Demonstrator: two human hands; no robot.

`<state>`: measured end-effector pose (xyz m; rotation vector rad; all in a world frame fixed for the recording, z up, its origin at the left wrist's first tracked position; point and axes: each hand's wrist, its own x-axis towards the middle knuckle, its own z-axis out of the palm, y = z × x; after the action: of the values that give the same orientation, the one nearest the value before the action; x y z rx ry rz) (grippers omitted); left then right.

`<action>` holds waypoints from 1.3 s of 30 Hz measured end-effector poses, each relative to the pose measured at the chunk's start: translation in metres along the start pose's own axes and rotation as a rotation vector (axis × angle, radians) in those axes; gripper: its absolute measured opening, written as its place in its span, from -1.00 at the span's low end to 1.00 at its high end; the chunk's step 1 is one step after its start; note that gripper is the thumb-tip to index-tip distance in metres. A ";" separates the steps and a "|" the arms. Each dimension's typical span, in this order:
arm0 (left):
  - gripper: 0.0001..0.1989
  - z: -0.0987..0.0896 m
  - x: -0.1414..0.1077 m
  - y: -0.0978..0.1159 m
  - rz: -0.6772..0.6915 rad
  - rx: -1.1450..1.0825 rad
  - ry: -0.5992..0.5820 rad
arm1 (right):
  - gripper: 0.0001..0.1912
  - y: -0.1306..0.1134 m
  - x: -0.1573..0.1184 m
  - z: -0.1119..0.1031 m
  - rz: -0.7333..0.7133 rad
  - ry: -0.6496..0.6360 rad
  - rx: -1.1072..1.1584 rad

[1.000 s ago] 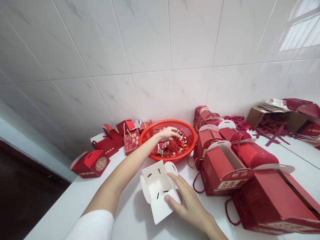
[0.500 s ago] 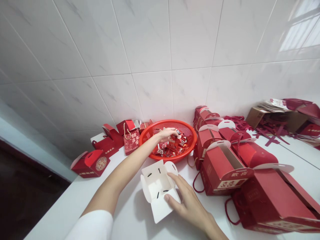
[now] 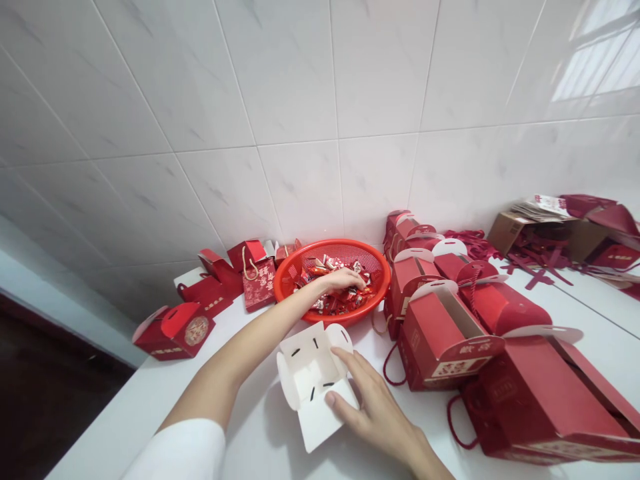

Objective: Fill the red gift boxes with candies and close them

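Observation:
A red plastic basket (image 3: 283,293) stands against the wall, filled with red-wrapped sweets (image 3: 333,303). My left hand (image 3: 347,280) reaches down into it, palm low over the sweets; its fingers curl among the wrappers, and what they hold, if anything, is hidden. In front of the basket sits a small open paper box (image 3: 316,427), white inside, with its flaps spread and dark cord ends showing inside. My right hand (image 3: 363,393) grips the box's right side between thumb and fingers. No sweets are visible in the box.
Several red gift boxes (image 3: 445,333) with cord handles line the right side. More red boxes (image 3: 180,330) stand at the left. Far right, brown cartons (image 3: 507,232) sit beside dark red ribbons (image 3: 545,267). A tiled wall (image 3: 300,187) rises behind the white table (image 3: 260,427).
My left hand has moved lower into the sweets and its fingers have curled. My right hand stays on the box. The view has shifted slightly.

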<state>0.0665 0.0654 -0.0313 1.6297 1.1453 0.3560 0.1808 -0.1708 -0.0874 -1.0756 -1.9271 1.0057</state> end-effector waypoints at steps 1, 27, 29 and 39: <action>-0.93 0.001 0.001 -0.001 0.010 0.041 -0.017 | -0.37 -0.001 0.000 0.000 0.002 -0.002 -0.005; -0.33 0.009 -0.006 0.003 0.051 0.557 -0.206 | -0.41 -0.003 0.000 -0.002 -0.044 0.027 -0.035; -0.34 0.008 -0.006 0.002 0.044 0.551 -0.204 | -0.42 -0.003 0.000 -0.002 -0.036 0.024 -0.035; -0.65 0.001 -0.007 0.002 -0.022 0.449 -0.257 | -0.41 -0.004 0.001 -0.003 -0.022 0.005 -0.026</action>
<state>0.0649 0.0586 -0.0277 1.9804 1.0928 -0.1371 0.1819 -0.1703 -0.0826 -1.0684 -1.9486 0.9681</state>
